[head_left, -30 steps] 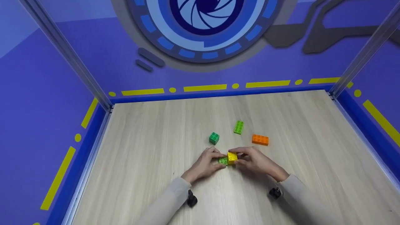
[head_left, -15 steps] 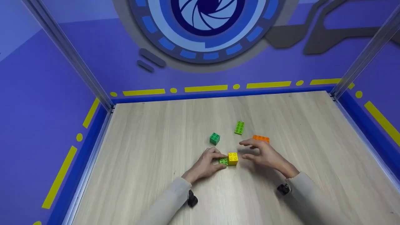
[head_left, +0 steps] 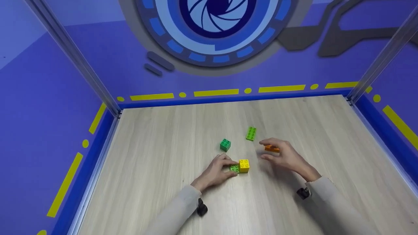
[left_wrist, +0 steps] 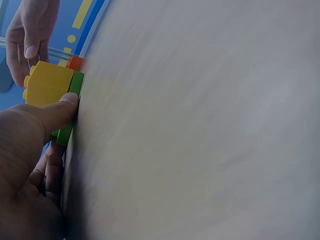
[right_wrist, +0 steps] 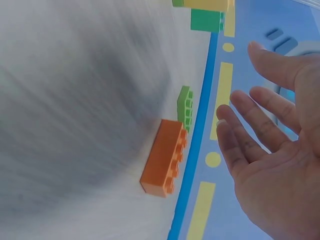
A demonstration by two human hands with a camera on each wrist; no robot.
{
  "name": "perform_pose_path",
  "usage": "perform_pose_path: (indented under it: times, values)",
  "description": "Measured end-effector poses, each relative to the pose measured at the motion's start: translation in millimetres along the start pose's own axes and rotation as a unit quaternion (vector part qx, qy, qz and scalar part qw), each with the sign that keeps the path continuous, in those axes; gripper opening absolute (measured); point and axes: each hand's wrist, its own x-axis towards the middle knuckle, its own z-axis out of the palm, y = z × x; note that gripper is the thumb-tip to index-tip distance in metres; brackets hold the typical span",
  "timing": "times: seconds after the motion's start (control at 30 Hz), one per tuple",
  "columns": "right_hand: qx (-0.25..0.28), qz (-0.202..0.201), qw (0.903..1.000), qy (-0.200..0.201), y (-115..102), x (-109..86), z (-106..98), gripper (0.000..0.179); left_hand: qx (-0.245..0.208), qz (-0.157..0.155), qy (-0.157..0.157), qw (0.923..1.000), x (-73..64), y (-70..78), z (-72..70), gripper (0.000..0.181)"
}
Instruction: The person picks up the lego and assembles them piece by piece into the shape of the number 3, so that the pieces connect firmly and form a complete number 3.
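Note:
My left hand [head_left: 213, 173] pinches a thin light-green toy brick [head_left: 234, 168] between thumb and fingers, low on the table. On that brick's right end stands a yellow brick [head_left: 244, 166], studs up; the left wrist view shows the yellow brick [left_wrist: 49, 85] seated on the green one [left_wrist: 75, 84]. Above and partly over an orange brick [head_left: 272, 148] hovers my right hand [head_left: 289, 159], thumb and fingers spread. The right wrist view has a gap between this hand [right_wrist: 280, 135] and the orange brick [right_wrist: 162, 157], so nothing is held there.
Beyond the left hand sits a dark-green brick [head_left: 225, 145]. Farther back lies another thin light-green brick [head_left: 251, 133]. Blue-purple panels [head_left: 209, 80] with metal corner posts enclose the wooden table [head_left: 163, 137] at the back and sides.
My right hand has let go of the yellow brick and moved right and away, to over the orange brick. The left hand keeps its grip on the light-green brick.

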Motion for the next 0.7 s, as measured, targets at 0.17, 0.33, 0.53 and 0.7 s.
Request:
perform_pose_path:
  times: [0.17,0.33,0.53,0.7]
  values:
    - [-0.014,0.001,0.9998,0.014,5,-2.0,-3,0.046,0.001,-0.001,-0.002,1.0000,-1.1,-1.0,1.8,0.039]
    - [-0.033,0.007,0.9991,0.027,9,-1.5,-6,0.045,-0.001,0.002,-0.002,1.0000,-1.2,-1.0,1.6,0.039]
    - [-0.045,0.005,0.9984,0.034,11,1.1,-11,0.044,-0.008,0.001,-0.003,1.0000,-0.8,-0.5,0.0,0.038]
    - [-0.055,0.001,0.9976,0.041,17,3.6,-14,0.043,-0.007,0.003,0.001,1.0000,-0.5,0.2,-1.4,0.038]
